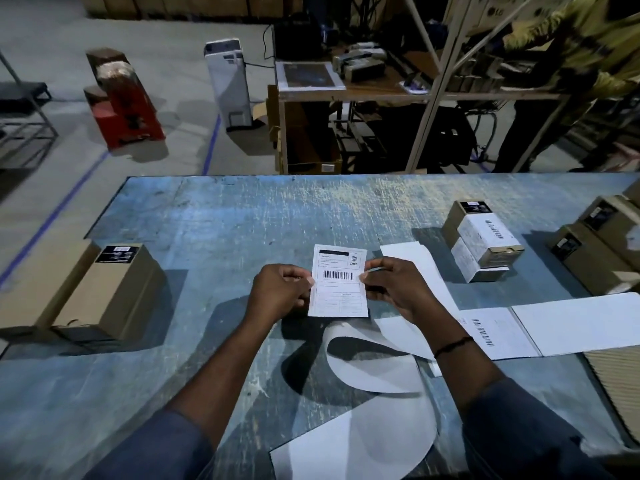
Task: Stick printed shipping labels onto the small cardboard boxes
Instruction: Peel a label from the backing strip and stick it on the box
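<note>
Item: white printed shipping label (338, 282), barcode up, above worn blue counter (207, 220). Grip: left hand (278, 292) pinches left edge, right hand (394, 285) pinches right edge. Step, judged: label readied, not yet stuck. Next calls for carrying to unlabelled brown cardboard box (114, 292), left; square placement

Dim warehouse interior. A worn, scratched blue surface (242, 220) fills the foreground. Beyond it, a grey concrete floor (156, 39) carries blue tape lines (211, 143). On the floor stand a white tower unit (228, 84) and a red box-like object (130, 112), well apart; a dark metal rack (24, 109) sits at the left edge. A wooden workbench (367, 93) with pale angled frame posts (437, 81) stands behind the surface. Brown cartons (173, 5) line the far wall.
</note>
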The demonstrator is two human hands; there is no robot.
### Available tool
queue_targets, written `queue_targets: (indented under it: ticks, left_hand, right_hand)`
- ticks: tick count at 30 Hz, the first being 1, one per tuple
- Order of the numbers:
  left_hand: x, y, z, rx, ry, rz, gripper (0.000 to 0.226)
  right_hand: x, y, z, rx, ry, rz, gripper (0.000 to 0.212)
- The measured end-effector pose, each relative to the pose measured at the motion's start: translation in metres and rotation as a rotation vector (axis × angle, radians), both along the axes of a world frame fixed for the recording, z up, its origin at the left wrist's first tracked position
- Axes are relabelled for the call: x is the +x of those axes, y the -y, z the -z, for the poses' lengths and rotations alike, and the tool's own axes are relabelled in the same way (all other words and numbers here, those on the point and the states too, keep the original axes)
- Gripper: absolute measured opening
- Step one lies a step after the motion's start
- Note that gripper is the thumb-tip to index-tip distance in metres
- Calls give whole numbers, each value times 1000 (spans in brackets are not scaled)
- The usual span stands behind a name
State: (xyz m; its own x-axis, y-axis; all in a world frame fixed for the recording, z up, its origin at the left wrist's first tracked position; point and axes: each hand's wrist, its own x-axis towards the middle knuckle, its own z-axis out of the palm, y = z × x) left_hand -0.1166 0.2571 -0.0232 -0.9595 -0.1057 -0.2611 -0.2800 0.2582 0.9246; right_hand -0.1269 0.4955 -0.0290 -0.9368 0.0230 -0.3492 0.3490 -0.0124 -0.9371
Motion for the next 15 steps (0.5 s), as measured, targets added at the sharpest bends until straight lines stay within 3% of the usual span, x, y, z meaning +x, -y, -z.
queue_targets:
  ticks: [6, 10, 15]
  left_hand:
    - [-6, 5, -1, -155, -41, -84, 10]
    - [-9, 7, 1, -191, -42, -93, 19]
    - [-11, 9, 3, -171, -24, -86, 7]
  right_hand:
    - [-7, -1, 3, 57, 36, 1, 20]
    - [-9, 0, 0, 97, 62, 3, 29]
    - [-10, 5, -3, 123, 73, 34, 37]
